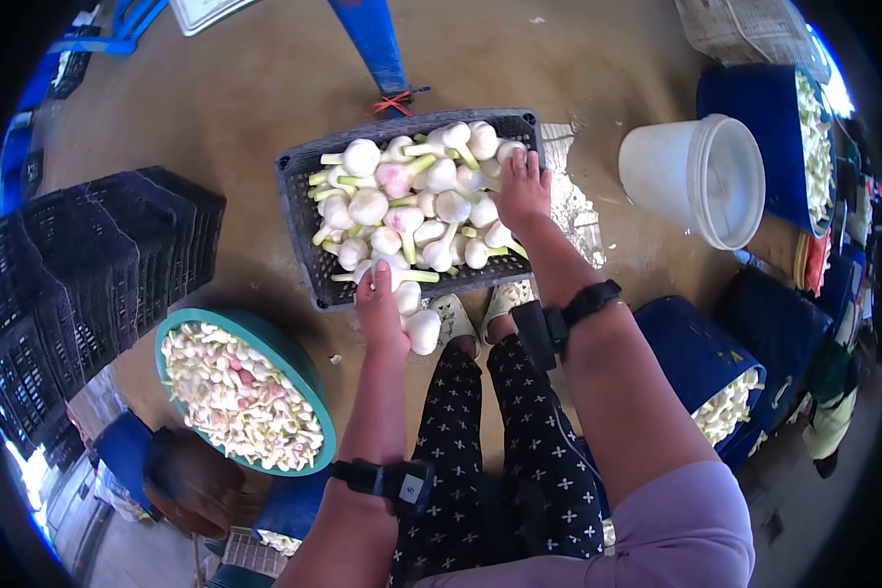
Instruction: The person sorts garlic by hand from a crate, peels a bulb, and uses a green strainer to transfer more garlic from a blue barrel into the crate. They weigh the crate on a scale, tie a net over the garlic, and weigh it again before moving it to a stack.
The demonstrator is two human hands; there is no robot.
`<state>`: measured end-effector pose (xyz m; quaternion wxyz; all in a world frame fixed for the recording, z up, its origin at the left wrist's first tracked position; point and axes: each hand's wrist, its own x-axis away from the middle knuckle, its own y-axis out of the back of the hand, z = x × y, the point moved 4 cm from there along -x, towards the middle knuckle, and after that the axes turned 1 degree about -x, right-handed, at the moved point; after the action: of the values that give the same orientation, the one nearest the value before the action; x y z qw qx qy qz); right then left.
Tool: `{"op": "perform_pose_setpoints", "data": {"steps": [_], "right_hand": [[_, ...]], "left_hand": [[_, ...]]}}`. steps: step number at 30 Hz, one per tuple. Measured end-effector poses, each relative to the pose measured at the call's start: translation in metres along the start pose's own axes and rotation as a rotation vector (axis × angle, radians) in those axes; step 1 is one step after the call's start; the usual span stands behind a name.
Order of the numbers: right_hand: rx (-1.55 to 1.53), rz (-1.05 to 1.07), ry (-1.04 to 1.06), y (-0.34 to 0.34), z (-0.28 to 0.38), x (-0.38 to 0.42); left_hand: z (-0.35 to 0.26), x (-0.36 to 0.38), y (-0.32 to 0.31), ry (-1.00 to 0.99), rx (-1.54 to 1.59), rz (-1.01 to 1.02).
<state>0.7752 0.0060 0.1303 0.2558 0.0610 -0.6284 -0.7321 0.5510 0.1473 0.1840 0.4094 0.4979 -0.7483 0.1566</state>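
We look down on a dark grey slotted plastic crate (304,211) on the floor at twelve o'clock from our knees, heaped with white garlic bulbs with trimmed green stalks (416,201). Our left hand (382,309) sits at the crate's near rim, at six o'clock of the heap, fingers closed around one bulb, with another white bulb (423,330) touching it just outside the rim. Our right hand (522,191) lies farther in, at three o'clock of the heap, palm down with fingers spread on the bulbs; whether it grips one we cannot tell. The stalks point every way, mostly toward three and nine o'clock. A teal round plastic basin of peeled cloves (304,367) waits at eight o'clock, nearer the left hand.
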Motion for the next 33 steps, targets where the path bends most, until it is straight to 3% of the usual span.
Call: {"op": "perform_pose_setpoints", "data": {"steps": [1,4,5,6,7,8,9,10,11,12,14,15,16,18,19,22,28,30,32,33], "right_hand": [[0.128,0.177,0.001,-0.006,0.004,-0.002],[0.139,0.098,-0.011,0.006,0.020,0.008],[0.003,0.021,0.035,0.018,0.035,0.019],[-0.185,0.089,0.106,0.035,0.049,0.032],[-0.639,0.197,0.099,0.038,0.061,0.049],[-0.825,0.329,0.054,0.060,0.082,0.071],[-0.924,0.667,-0.131,0.061,0.095,0.092],[-1.028,0.747,-0.043,0.064,0.106,0.105],[-1.299,0.505,0.057,0.048,0.111,0.123],[-1.232,0.417,0.013,0.034,0.110,0.134],[-1.395,0.572,-0.217,0.044,0.114,0.143],[-1.432,0.583,-0.327,0.043,0.113,0.149],[-1.469,0.595,-0.448,0.040,0.112,0.152],[-1.441,0.557,-0.485,0.040,0.116,0.147],[-1.404,0.533,-0.539,0.040,0.113,0.141],[-1.098,0.536,-0.484,0.039,0.124,0.112],[-1.218,0.479,-0.429,0.057,0.194,0.057],[-1.142,0.481,-0.319,0.038,0.213,0.030],[-1.332,0.469,-0.399,0.027,0.235,0.010],[-1.328,0.367,-0.421,0.004,0.236,-0.001]], "left_hand": [[0.000,0.001,-0.001,0.008,-0.018,0.021],[-0.005,0.005,-0.004,-0.040,-0.012,0.016],[-0.005,0.004,-0.003,-0.044,0.003,0.006],[-0.003,0.002,-0.003,-0.044,-0.047,0.028],[-0.003,0.003,-0.001,-0.042,-0.097,0.052],[-0.004,0.008,0.004,-0.048,-0.080,0.043],[-0.008,0.018,0.006,-0.132,-0.236,0.131],[-0.015,0.024,0.004,-0.237,-0.385,0.216],[-0.015,0.029,0.007,-0.219,-0.348,0.284],[-0.010,0.034,0.011,-0.208,-0.315,0.356],[0.000,0.044,0.020,-0.154,-0.247,0.412],[0.003,0.047,0.027,-0.181,-0.320,0.402],[0.005,0.050,0.034,-0.086,-0.393,0.382],[0.021,0.049,0.054,-0.192,-0.404,0.339],[0.038,0.046,0.068,-0.033,-0.253,0.266],[0.054,0.052,0.094,0.382,0.148,0.077],[0.096,0.063,0.144,0.393,0.171,0.010],[0.100,0.075,0.148,0.423,0.195,-0.008],[0.105,0.081,0.151,0.450,0.216,0.014],[0.115,0.083,0.153,0.465,0.245,0.015]]}}
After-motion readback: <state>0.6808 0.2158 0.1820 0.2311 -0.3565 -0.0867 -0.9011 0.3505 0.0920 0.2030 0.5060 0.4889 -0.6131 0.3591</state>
